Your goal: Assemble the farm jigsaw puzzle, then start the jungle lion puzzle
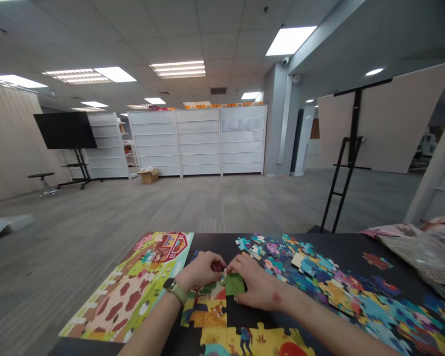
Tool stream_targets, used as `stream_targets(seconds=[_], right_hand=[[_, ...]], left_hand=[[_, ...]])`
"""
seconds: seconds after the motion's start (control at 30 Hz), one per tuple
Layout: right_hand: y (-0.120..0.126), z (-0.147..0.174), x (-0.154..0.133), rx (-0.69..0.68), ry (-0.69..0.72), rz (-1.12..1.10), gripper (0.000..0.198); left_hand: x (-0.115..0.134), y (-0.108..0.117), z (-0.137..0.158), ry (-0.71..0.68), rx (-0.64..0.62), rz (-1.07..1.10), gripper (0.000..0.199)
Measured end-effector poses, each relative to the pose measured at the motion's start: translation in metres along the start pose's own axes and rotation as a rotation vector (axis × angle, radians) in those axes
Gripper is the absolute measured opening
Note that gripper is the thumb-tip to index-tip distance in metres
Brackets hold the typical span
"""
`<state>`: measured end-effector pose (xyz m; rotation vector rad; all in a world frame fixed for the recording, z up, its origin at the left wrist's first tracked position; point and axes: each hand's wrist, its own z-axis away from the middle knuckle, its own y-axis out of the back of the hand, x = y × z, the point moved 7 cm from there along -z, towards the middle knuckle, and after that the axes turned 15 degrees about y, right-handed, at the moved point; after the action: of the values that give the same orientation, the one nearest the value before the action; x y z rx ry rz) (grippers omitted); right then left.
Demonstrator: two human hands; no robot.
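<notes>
My right hand [255, 284] grips a green jigsaw puzzle piece [235, 285] between thumb and fingers, at the upper right of a partly joined puzzle. My left hand [205, 270], with a watch [173, 289] on its wrist, has its fingers curled together just left of that piece. What those fingers pinch is hidden. Below the hands lies the joined puzzle section [207, 316], showing a spotted cat on yellow ground. Another joined strip [270, 341] with yellow ground and a blue figure's legs runs along the bottom. Dark table shows in the gap between them.
A farm picture sheet [133, 296] lies on the left of the black table [215, 242]. Many loose puzzle pieces [341, 294] cover the right side, some overlapping. A patterned bag [411, 247] sits at the right edge. Beyond stand an easel [346, 163] and white shelves [198, 141].
</notes>
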<state>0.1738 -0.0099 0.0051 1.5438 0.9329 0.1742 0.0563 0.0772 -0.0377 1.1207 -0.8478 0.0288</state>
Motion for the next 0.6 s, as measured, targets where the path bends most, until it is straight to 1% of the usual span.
stream_targets(seconds=[0.07, 0.13, 0.27, 0.37, 0.4, 0.47, 0.53, 0.6], right_hand=[[0.002, 0.0, -0.011, 0.008, 0.078, 0.021, 0.053], [0.003, 0.007, -0.015, 0.024, 0.107, 0.056, 0.051], [0.004, 0.039, -0.008, 0.053, 0.042, 0.115, 0.035], [0.008, 0.072, 0.0, 0.063, -0.004, 0.098, 0.038], [0.012, 0.085, 0.004, 0.105, -0.029, 0.092, 0.039], [0.029, 0.121, 0.014, 0.262, -0.107, 0.105, 0.039], [0.05, 0.172, 0.024, 0.48, -0.22, 0.156, 0.04], [0.071, 0.234, 0.03, 0.698, -0.335, 0.236, 0.036]], left_hand=[[-0.002, -0.002, -0.001, 0.0, -0.007, -0.007, 0.018], [-0.003, -0.002, -0.002, 0.004, -0.005, -0.006, 0.021], [-0.006, -0.002, -0.002, 0.013, 0.005, 0.021, 0.017], [-0.007, -0.003, -0.001, 0.017, -0.002, 0.048, 0.018], [-0.007, -0.004, 0.0, 0.012, -0.004, 0.053, 0.021], [-0.007, -0.005, -0.001, 0.004, -0.019, 0.061, 0.028], [-0.01, -0.007, -0.004, -0.004, -0.043, 0.066, 0.034], [-0.018, -0.009, -0.009, -0.01, -0.065, 0.074, 0.04]])
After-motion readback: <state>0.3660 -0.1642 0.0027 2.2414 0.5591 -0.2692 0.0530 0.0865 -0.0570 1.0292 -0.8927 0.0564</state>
